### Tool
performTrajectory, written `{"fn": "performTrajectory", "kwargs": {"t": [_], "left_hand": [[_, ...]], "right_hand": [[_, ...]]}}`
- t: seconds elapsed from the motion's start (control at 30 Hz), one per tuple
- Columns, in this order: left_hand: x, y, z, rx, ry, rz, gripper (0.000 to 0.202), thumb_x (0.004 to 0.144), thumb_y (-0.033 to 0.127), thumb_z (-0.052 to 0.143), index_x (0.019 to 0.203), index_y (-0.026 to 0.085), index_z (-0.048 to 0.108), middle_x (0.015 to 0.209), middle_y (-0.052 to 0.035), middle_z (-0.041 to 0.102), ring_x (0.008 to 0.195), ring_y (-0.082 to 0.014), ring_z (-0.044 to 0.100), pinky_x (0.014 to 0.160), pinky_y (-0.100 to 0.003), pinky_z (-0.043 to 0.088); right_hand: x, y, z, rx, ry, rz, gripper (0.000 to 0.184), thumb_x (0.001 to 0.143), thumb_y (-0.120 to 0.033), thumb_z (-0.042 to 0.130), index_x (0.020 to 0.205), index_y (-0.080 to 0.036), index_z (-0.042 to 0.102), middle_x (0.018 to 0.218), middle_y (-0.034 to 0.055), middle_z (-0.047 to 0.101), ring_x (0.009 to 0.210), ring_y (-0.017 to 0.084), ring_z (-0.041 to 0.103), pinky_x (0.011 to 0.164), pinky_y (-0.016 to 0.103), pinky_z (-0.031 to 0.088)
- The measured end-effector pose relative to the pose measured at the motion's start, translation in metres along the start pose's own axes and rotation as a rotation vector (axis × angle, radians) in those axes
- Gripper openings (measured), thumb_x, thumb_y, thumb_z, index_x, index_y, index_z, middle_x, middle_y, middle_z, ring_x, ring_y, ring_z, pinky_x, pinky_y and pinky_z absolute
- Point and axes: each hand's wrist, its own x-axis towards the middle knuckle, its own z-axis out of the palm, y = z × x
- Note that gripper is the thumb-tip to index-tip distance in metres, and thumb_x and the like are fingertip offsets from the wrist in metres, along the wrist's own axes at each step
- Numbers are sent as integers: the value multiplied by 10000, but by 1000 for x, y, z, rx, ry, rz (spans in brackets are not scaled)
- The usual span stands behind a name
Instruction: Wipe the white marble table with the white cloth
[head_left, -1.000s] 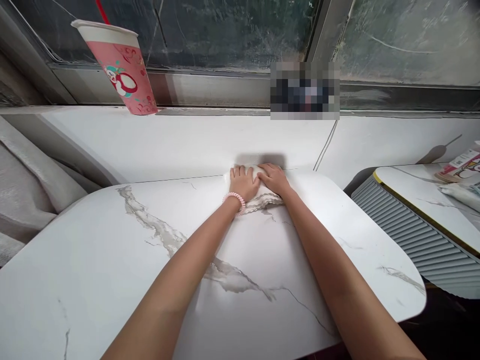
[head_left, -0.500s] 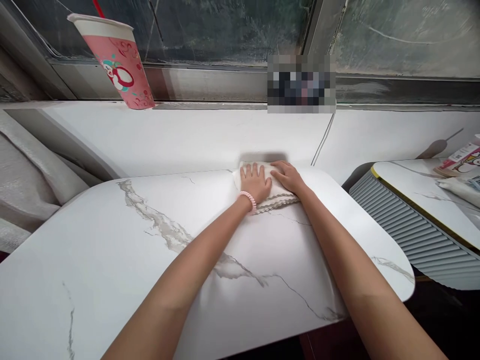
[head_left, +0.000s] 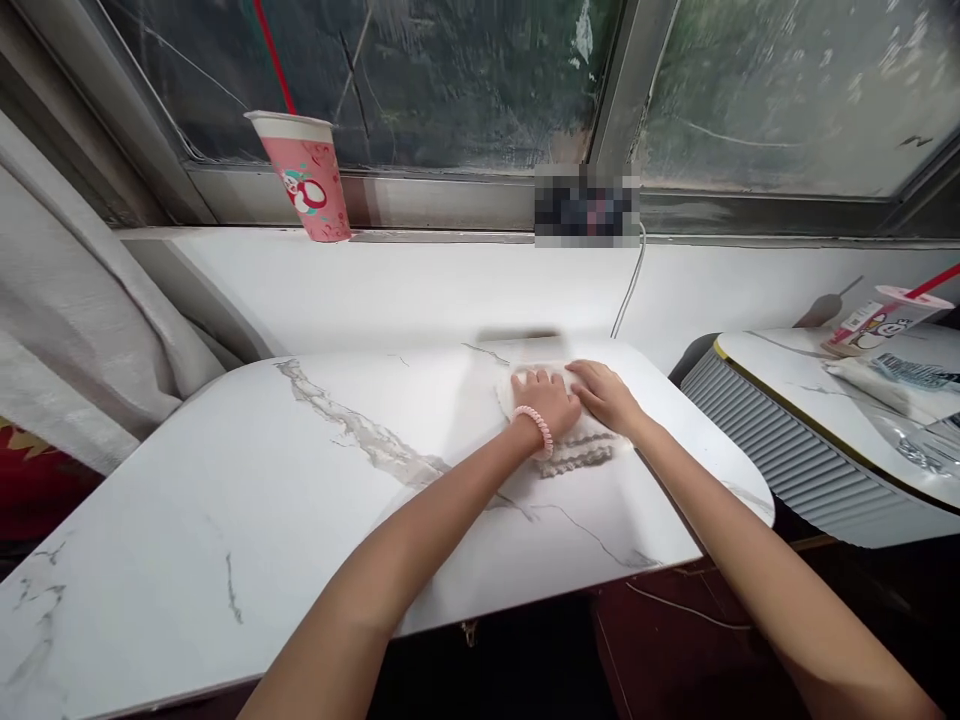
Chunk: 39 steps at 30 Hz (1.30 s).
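Both my hands lie flat on a folded white cloth (head_left: pixel 581 448) with a grey scalloped edge, on the far right part of a white marble-patterned table (head_left: pixel 300 500). My left hand (head_left: pixel 547 400) has its fingers stretched out on the cloth's left half; a pink coil band sits on that wrist. My right hand (head_left: pixel 606 393) presses beside it, fingers extended, touching the left hand.
A pink paper cup (head_left: pixel 307 178) with a red straw stands on the window ledge at the back left. A grey curtain (head_left: pixel 82 300) hangs at the left. A second marble table (head_left: pixel 795 370) at the right carries a cup (head_left: pixel 877 318) and packets. A thin cable (head_left: pixel 628 290) runs down the white wall.
Both hands have slid the cloth from the table's far edge toward me and to the right. The camera has pulled back, showing more of the table's near edge.
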Motion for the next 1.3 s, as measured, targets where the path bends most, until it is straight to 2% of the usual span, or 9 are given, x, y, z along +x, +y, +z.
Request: {"fn": "performTrajectory", "kwargs": {"t": [0.1, 0.23, 0.33, 0.43, 0.53, 0.6, 0.8, 1.13, 1.3], "left_hand": [[-29, 5, -8, 30, 10, 48, 413, 939, 316, 346, 1195, 112, 599, 1222, -187, 618, 1166, -323, 533, 982, -512, 386], [-73, 15, 3, 146, 185, 195, 373, 926, 297, 396, 1160, 77, 586, 1132, -204, 628, 1083, -340, 550, 972, -537, 371], [-98, 23, 10, 190, 190, 244, 384, 906, 307, 440, 1155, 47, 574, 1121, -217, 630, 1057, -356, 562, 992, -560, 355], [-114, 22, 10, 192, 193, 325, 397, 905, 307, 441, 1163, 35, 574, 1150, -221, 629, 1100, -356, 554, 1040, -560, 331], [-121, 13, 11, 145, 261, 440, 409, 918, 297, 414, 1201, 42, 563, 1279, -209, 582, 1235, -332, 479, 1120, -535, 273], [-121, 7, 13, 70, 288, 417, 405, 931, 294, 387, 1228, 75, 553, 1336, -171, 557, 1280, -314, 443, 1140, -543, 257], [-99, -5, 15, -46, 216, 279, 425, 942, 295, 354, 1289, 107, 512, 1364, -147, 548, 1315, -327, 417, 1144, -615, 222], [-9, -55, 3, -102, 172, 161, 376, 929, 257, 346, 1258, 153, 495, 1360, -120, 554, 1293, -242, 450, 1174, -545, 159], [32, -84, -3, -117, 154, 157, 351, 928, 272, 353, 1223, 172, 515, 1355, -96, 562, 1299, -224, 447, 1173, -497, 168]], "right_hand": [[-31, -21, -10, -2, -9, -34, 438, 966, -382, 313, 1272, -179, 552, 1349, 132, 556, 1280, 287, 471, 1058, 488, 393], [-73, -45, -21, -5, -6, -36, 453, 990, -420, 306, 1312, -186, 521, 1377, 129, 532, 1309, 275, 451, 1090, 491, 372], [-98, -59, -27, -8, -4, -8, 467, 996, -452, 306, 1324, -190, 511, 1386, 129, 527, 1324, 276, 442, 1102, 507, 364], [-116, -70, -30, -22, 3, 27, 483, 997, -483, 299, 1331, -201, 504, 1408, 125, 511, 1340, 284, 426, 1106, 529, 359], [-123, -76, -30, -22, -1, 54, 488, 999, -494, 292, 1343, -213, 492, 1431, 113, 490, 1353, 279, 412, 1116, 529, 351], [-121, -79, -29, -16, -10, 68, 487, 1001, -493, 282, 1346, -220, 489, 1431, 107, 490, 1354, 272, 413, 1123, 522, 347], [-91, -72, -21, 3, -8, 46, 473, 994, -494, 297, 1304, -214, 518, 1385, 112, 527, 1326, 273, 441, 1116, 506, 351], [11, -44, 20, -29, 37, 34, 358, 932, -356, 402, 1205, -200, 573, 1263, 115, 612, 1207, 281, 529, 1019, 453, 417], [58, -36, 43, -63, 70, 99, 347, 918, -330, 412, 1187, -201, 588, 1237, 112, 631, 1167, 282, 544, 995, 432, 418]]}}
